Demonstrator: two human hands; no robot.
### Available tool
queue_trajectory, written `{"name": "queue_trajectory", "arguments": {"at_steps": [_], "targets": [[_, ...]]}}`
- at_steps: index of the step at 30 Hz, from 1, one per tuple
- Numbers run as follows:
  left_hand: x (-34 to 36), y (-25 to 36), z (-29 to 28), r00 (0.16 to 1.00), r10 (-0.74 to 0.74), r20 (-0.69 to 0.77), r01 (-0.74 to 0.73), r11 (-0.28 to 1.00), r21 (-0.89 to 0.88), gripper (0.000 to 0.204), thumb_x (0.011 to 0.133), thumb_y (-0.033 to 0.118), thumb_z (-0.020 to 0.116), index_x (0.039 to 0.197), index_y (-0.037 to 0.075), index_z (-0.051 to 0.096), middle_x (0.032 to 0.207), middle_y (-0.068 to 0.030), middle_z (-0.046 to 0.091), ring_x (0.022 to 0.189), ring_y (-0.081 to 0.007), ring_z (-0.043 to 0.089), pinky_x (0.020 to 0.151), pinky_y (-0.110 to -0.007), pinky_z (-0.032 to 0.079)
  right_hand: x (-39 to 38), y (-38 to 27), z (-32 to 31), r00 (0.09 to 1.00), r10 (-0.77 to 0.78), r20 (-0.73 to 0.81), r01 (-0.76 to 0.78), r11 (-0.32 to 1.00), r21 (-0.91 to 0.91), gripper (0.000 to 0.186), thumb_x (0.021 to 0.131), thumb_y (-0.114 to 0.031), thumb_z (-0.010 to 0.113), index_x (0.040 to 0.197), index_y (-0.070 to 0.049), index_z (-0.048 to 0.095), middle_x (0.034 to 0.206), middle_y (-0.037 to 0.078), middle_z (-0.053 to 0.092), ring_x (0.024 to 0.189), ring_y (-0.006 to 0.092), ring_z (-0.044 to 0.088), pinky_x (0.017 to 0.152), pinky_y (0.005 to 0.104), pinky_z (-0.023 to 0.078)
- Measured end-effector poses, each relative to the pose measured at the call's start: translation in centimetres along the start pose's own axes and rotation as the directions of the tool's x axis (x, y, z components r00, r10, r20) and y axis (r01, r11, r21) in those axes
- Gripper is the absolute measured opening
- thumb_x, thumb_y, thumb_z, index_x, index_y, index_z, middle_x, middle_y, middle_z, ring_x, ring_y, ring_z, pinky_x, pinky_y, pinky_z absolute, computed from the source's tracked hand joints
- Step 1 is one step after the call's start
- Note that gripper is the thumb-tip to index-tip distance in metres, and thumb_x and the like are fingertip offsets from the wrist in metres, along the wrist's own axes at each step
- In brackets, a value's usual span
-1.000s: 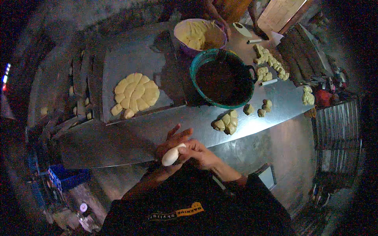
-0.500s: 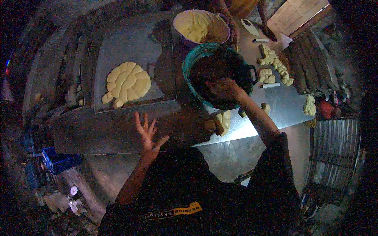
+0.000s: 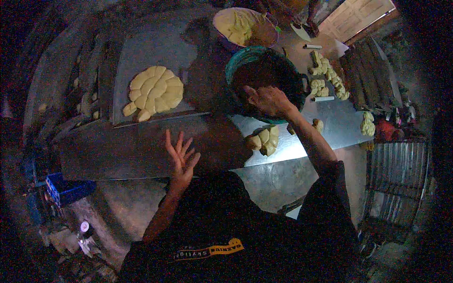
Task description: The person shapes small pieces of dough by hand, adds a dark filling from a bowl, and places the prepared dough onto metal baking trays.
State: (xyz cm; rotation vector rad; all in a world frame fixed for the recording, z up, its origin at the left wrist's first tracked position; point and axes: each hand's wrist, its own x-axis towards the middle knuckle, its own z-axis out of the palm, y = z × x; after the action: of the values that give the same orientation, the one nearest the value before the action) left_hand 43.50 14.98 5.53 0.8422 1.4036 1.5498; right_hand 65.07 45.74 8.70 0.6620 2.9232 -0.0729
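Your left hand (image 3: pixel 178 158) is nearest, by the table's front edge, fingers spread forward and gripping nothing; hold it steady and clean there. Beyond it, lift your right forearm clear of the dough pieces (image 3: pixel 268 139), so your sleeve brushes none. The arm slants forward and leftward, your right hand (image 3: pixel 272 101) past the near rim of the teal tub (image 3: pixel 229 70), fingers partly curled; whether they grasp anything, I cannot tell. The dark mass (image 3: pixel 257 75) lies inside; use only fingertips. Farther off stands the purple bowl (image 3: pixel 226 43).
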Motion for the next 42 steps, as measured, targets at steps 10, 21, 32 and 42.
{"name": "queue_trajectory", "arguments": {"at_steps": [10,21,32,42], "targets": [[-0.8,1.1,-6.0,0.996,-0.044,0.083,0.060,0.976,-0.208,0.060,0.099,0.012,0.058,0.151,0.012,0.028,0.149,-0.0169,0.041,0.125,-0.0291,0.054,0.100,-0.042,0.047,0.6,1.8,3.0,0.958,-0.171,-0.230,0.086,0.937,-0.339,0.050,0.100,-0.033,0.046,0.146,-0.012,0.041,0.111,0.019,0.069,0.087,0.0349,0.065,0.081,0.0412,0.051],[-0.5,1.1,-15.7,0.934,-0.342,0.103,0.347,0.801,-0.488,0.040,0.103,0.036,0.052,0.129,0.006,0.055,0.124,-0.0080,0.060,0.105,-0.0207,0.063,0.089,-0.038,0.053,9.5,-27.7,-3.7,0.932,0.157,0.328,-0.355,0.200,0.913,0.042,0.105,-0.032,0.045,0.128,0.000,0.057,0.121,0.010,0.065,0.104,0.0201,0.061,0.094,0.0344,0.047],[-3.2,0.2,-26.4,0.900,-0.419,0.118,0.391,0.661,-0.640,0.037,0.102,0.033,0.053,0.128,0.007,0.059,0.124,-0.0088,0.060,0.112,-0.0216,0.060,0.100,-0.040,0.047,12.2,-36.8,1.7,0.930,0.113,0.351,-0.182,-0.686,0.705,0.032,0.100,-0.026,0.059,0.114,0.001,0.063,0.109,0.013,0.067,0.098,0.0236,0.065,0.088,0.0359,0.053],[-1.6,1.0,-19.3,0.999,-0.038,0.013,0.032,0.947,0.319,0.031,0.100,0.014,0.056,0.128,0.001,0.057,0.138,-0.0118,0.049,0.123,-0.0277,0.052,0.106,-0.040,0.042,11.3,-37.1,-0.8,0.879,0.107,-0.464,0.130,0.883,0.451,0.034,0.088,0.000,0.059,0.121,0.002,0.060,0.107,0.021,0.068,0.090,0.0354,0.066,0.080,0.0404,0.053]]}}
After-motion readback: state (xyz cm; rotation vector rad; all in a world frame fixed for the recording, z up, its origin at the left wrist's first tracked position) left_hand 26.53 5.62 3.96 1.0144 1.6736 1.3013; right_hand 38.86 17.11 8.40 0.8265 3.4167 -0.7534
